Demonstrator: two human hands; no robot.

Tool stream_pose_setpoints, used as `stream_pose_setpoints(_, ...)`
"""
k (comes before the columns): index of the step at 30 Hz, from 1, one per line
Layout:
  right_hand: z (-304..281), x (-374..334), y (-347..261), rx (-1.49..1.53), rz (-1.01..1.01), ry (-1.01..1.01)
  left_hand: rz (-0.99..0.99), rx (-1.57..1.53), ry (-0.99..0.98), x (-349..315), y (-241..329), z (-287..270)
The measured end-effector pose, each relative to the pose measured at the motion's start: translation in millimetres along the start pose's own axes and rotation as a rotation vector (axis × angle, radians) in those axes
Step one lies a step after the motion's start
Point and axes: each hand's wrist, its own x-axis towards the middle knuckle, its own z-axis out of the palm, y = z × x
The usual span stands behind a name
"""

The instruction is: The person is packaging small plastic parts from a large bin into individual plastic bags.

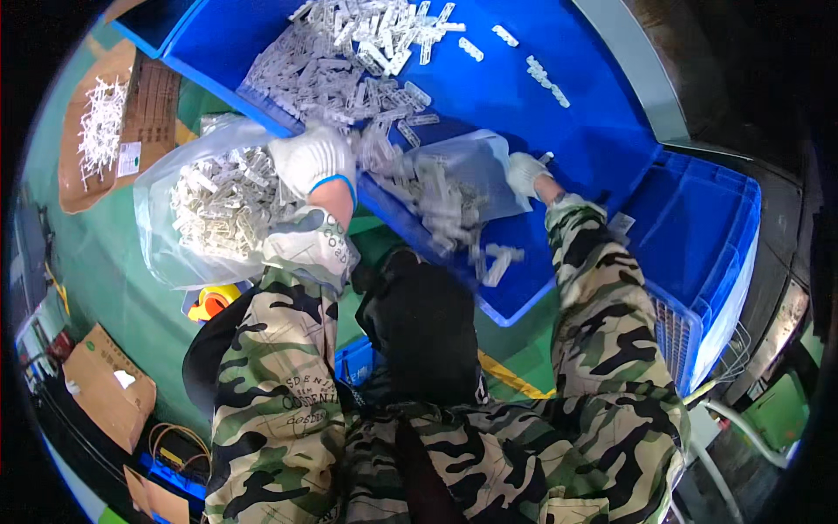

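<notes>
My right hand (527, 175), in a white knit glove, is closed on the edge of a clear plastic bag (491, 157) in a large blue bin (602, 131). Blurred white plastic parts (445, 201) lie at the bag's mouth and along the bin's near wall. My left hand (316, 163), gloved in white with a blue cuff, is at the bin's left edge, over the side of a second clear bag (157, 231) full of similar white parts (225, 205). Its fingers are turned away and blurred. A big heap of white parts (349, 65) covers the bin's far left.
Left of me, a cardboard box (148, 109) stands beside thin white pieces (103, 127). An orange-yellow tape dispenser (214, 302) lies below the left bag. A blue crate (698, 236) stands at the right, by a grey metal edge (642, 70). More cardboard (109, 384) is at lower left.
</notes>
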Motion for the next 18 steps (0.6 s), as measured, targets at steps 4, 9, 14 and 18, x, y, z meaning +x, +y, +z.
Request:
stream_pose_setpoints(4, -24.6, 29.3, -53.8, -0.323, -0.301, 0.005, -0.029, 0.218, 0.116, 11.9, -5.8, -26.4)
stream_pose_setpoints(9, -41.6, -21.4, -92.2, -0.214, -0.218, -0.095, -0.092, 0.201, 0.086, -4.2, 17.6, -16.8)
stream_pose_setpoints(14, -95.5, -30.7, -191.1, 0.999, 0.599, -0.009, 0.167, 0.194, 0.174, 15.9, -7.2, -21.7)
stream_pose_setpoints(18, -137.8, 38.3, -288.7, 1.155, 0.459, 0.202, 0.211, 0.177, 0.231, 44.6, -7.1, -61.9)
